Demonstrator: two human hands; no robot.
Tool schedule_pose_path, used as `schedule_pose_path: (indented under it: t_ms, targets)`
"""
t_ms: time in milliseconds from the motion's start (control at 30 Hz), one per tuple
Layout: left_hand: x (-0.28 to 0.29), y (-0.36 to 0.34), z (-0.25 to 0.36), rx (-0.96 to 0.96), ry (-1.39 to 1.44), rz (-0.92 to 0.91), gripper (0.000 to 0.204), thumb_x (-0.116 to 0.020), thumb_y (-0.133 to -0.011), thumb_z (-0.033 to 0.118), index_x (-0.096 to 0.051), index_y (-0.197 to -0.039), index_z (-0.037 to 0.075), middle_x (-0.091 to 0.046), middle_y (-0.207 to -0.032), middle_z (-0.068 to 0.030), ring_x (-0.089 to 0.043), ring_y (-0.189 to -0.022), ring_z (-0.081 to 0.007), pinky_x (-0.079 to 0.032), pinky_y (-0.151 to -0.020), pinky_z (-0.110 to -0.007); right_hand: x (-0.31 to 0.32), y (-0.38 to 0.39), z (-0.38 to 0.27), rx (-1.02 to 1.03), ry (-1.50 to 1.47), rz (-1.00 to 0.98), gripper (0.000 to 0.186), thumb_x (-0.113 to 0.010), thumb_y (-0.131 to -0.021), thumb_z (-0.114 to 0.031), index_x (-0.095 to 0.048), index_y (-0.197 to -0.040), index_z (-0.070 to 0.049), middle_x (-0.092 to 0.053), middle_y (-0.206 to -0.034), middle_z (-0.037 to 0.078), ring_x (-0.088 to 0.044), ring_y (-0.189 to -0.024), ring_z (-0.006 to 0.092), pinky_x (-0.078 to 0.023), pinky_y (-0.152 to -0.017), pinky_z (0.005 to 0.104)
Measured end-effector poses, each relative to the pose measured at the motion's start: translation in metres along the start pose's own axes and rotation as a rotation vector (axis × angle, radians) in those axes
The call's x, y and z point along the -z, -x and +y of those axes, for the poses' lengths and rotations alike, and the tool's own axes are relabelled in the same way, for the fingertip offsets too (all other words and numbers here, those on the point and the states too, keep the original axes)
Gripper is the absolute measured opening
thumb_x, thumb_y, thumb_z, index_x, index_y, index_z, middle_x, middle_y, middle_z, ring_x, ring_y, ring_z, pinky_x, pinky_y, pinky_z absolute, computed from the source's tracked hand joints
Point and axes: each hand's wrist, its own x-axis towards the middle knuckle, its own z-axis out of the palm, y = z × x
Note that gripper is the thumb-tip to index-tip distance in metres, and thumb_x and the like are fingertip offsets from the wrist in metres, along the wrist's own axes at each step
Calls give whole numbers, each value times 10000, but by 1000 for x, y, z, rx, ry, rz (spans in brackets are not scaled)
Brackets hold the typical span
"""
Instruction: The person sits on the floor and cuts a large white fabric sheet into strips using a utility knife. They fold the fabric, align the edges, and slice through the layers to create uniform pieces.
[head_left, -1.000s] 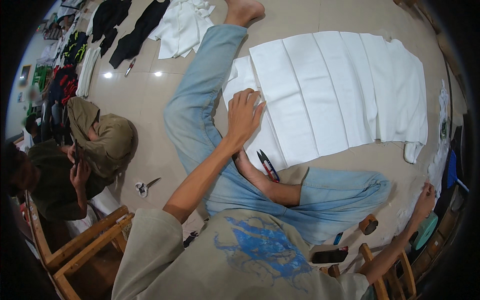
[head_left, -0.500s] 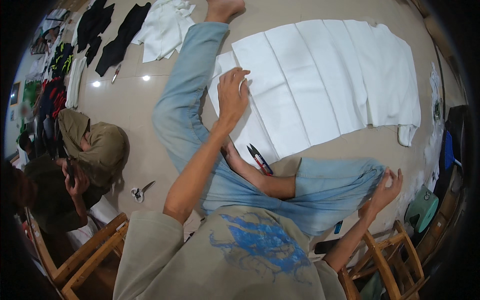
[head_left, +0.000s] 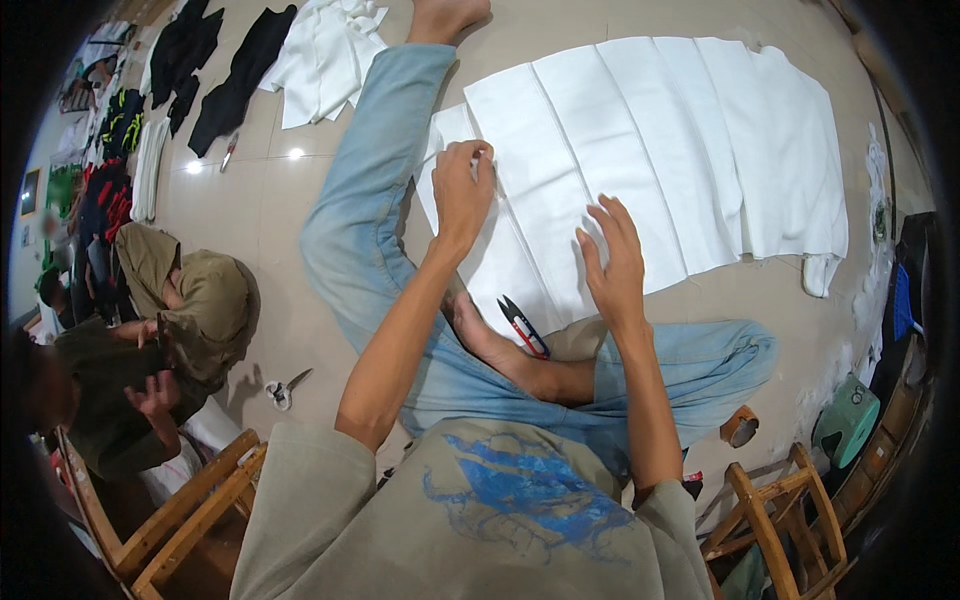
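Here, the large white pleated fabric sheet (head_left: pixel 650 150) lies flat on the tan floor (head_left: pixel 280 250). The left hand (head_left: pixel 462 195) rests on the sheet's near-left corner, fingers curled, pinching a small white object. The right hand (head_left: pixel 612 265) lies spread on the sheet's near edge. Red-and-black thread snips (head_left: pixel 524 326) sit just below that edge.

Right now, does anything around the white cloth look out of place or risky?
A small red-and-black thread snips lies open on the cloth's near edge, right beside the person's bare foot. Another pair of scissors lies loose on the floor.
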Motion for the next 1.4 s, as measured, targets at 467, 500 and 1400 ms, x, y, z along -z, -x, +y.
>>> schedule_pose_path:
  t_ms: [467, 500, 1400]
  targets:
    - [12, 51, 2, -33, -49, -144, 241, -712, -944, 229, -722, -1066, 21, -642, -907, -139, -594, -891, -323, -451, -794, -441, -1, 42, 25, -17, 136, 28, 327, -571, -1020, -106, -619, -1307, 44, -523, -1486, 236, -433, -1428, 422, -326, -1196, 512]
    - [11, 52, 0, -56, -69, -116, 243, -706, -943, 215, -714, -1098, 28, -641, -941, -140, -590, -912, -327, -448, -808, -443, -6, 41, 28, 11, 166, 21, 344, -569, -1020, -105, -605, -1328, 44, -498, -1512, 238, -399, -1454, 427, -298, -1214, 523]
    - [14, 70, -15, -152, -36, 1, 363, -601, -940, 23, -642, -1300, 17, -546, -1442, -233, -472, -1368, -421, -353, -1160, -518, -4, 119, 10, -66, 257, -401, 192, -791, -823, -167, -658, -925, -73, -620, -984, 82, -625, -957, 307, -496, -810, 442]
